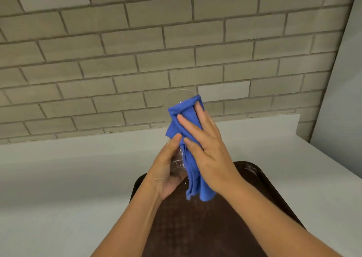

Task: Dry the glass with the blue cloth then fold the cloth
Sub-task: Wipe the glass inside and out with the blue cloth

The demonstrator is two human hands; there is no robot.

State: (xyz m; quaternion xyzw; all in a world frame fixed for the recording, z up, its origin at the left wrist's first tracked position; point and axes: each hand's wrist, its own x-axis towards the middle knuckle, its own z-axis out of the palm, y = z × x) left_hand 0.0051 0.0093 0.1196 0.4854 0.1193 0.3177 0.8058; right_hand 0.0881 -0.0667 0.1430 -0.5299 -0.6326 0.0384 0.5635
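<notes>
head view: gripping clear drinking glass (177, 159) at its base in left hand (166, 168), above dark brown plastic tray (195, 227) on white surface (58, 168); pressing blue fabric cloth (188, 115) against glass with straight-fingered right hand (205, 149).

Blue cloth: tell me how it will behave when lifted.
Likely floppy: the blue cloth hangs in loose folds below the right hand. Probably light, not slippery: it lies against the glass under flat fingers.

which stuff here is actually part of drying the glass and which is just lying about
In the job:
clear glass
blue cloth
left hand, holding the glass
right hand, pressing the cloth on it

Just there:
brown tray
white counter
brick wall
</notes>
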